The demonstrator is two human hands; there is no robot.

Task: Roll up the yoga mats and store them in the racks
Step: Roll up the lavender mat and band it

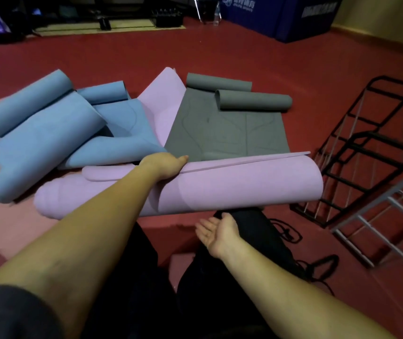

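Note:
A pink yoga mat (232, 187) curls loosely in front of me, lifted off the red floor. My left hand (165, 165) grips its upper edge near the middle. My right hand (216, 232) hovers below the mat's near edge, palm up, fingers relaxed, holding nothing. Blue mats (49, 133) lie crumpled and partly rolled to the left. A grey mat (227, 133) lies flat behind, its far ends curled into rolls. A black metal rack (357, 152) and a grey metal rack (379, 221) lie on the floor at the right.
Black cords (291, 232) trail on the red floor (244, 52) near my right leg. Blue padded blocks (281, 15) and dark gym equipment stand along the far wall. Another pink mat end (163, 94) rises between the blue and grey mats.

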